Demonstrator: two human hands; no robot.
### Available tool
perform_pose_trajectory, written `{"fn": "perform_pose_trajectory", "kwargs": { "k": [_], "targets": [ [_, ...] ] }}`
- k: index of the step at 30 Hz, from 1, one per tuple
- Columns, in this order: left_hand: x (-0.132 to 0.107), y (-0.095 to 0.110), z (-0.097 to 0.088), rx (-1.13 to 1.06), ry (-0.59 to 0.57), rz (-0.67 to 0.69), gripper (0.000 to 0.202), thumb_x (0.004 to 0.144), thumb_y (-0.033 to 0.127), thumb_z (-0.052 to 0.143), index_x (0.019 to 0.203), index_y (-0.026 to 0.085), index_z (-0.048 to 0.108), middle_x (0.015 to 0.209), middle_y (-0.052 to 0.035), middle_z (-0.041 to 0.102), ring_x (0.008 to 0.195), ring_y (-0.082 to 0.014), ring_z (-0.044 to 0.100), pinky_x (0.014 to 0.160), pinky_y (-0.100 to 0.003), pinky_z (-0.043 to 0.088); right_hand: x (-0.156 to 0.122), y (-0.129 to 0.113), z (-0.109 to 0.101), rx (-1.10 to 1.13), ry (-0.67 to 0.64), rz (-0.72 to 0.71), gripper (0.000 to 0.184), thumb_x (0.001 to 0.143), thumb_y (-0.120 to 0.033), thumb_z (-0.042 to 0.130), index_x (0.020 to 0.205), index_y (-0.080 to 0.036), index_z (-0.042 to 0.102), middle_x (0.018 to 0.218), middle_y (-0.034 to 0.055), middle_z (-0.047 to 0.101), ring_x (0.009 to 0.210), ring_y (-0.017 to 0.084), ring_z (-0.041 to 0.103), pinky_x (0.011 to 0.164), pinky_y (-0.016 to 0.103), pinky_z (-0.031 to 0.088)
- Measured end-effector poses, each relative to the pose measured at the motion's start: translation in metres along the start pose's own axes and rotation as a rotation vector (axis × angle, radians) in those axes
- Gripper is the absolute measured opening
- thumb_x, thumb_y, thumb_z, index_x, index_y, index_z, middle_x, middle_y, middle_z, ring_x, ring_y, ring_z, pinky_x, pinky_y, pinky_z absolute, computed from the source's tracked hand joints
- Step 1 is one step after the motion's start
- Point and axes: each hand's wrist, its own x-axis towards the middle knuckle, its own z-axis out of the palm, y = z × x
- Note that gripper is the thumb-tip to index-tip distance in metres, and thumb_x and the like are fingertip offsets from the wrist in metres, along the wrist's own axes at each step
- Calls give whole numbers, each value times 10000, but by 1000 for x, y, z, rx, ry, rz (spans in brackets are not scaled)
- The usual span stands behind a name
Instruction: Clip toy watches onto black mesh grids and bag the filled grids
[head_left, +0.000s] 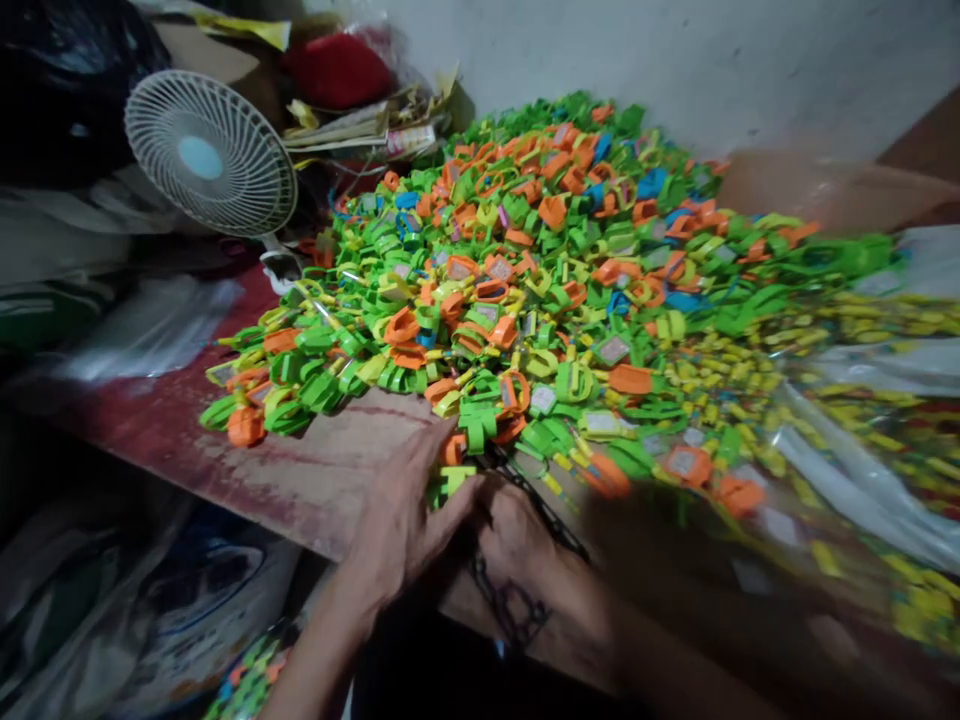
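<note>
My left hand (401,510) is curled at the table's front edge, around a small yellow and green plastic piece (454,482). Close beside it, my right hand (521,535) is closed with the fingertips bent inward; what they pinch is hidden. A dark chain (517,612) shows on both sides of the right hand, and I cannot tell whether the hand grips it. Just beyond the hands begins a large heap of green, orange, yellow and blue plastic pieces (487,290), many shaped like small bands.
A white fan (210,155) stands at the back left. Small yellow pieces (720,375) and clear plastic bags (862,480) lie to the right. Plastic sheets (150,325) rest on the left of the red table (187,440). A wall (675,60) rises behind the heap.
</note>
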Motion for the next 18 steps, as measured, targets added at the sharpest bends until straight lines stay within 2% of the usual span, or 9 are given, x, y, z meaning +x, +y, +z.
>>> {"fn": "perform_pose_trajectory", "kwargs": {
  "k": [3,6,7,9,12,14,18],
  "targets": [
    [-1,-4,2,25,22,-7,490,905,398,570,1320,147,498,1254,-157,651,1139,-273,637,955,-438,544,0,4,-31,7,76,-48,271,903,-119,434,1049,-206,646,1028,53,721,949,157,668,852,250,533],
    [-2,-4,2,78,53,15,484,907,406,557,1314,153,492,1235,-157,664,1112,-277,656,925,-436,567,5,26,-69,-223,212,-10,272,947,-165,381,1026,-198,639,960,64,712,902,174,661,783,282,518],
    [-2,-3,1,97,62,18,472,912,399,546,1315,162,487,1230,-154,667,1105,-275,661,914,-432,575,8,35,-80,-327,219,41,268,947,-176,377,966,-204,642,899,60,701,834,179,654,721,289,502],
    [-2,-2,1,123,76,18,452,920,387,529,1320,183,476,1217,-144,675,1093,-268,669,900,-422,585,11,52,-95,-512,105,153,241,917,-192,414,802,-222,623,768,38,654,671,172,606,568,289,420],
    [-1,-1,1,130,64,9,465,918,391,532,1335,199,462,1214,-134,678,1082,-261,676,896,-411,588,9,62,-98,-672,-128,286,181,847,-244,521,675,-226,576,662,16,583,537,147,527,451,271,239],
    [1,-1,1,123,36,-2,474,915,399,537,1336,193,469,1221,-137,675,1083,-262,675,903,-416,584,5,59,-91,-729,-194,364,150,836,-253,552,697,-220,599,716,32,601,552,144,546,448,259,183],
    [2,-1,0,101,6,-32,508,912,425,544,1345,168,474,1257,-160,654,1111,-269,660,930,-438,564,2,52,-83,-784,-237,471,186,850,-194,534,693,-203,633,782,66,620,554,148,563,448,272,167]
  ]
}}
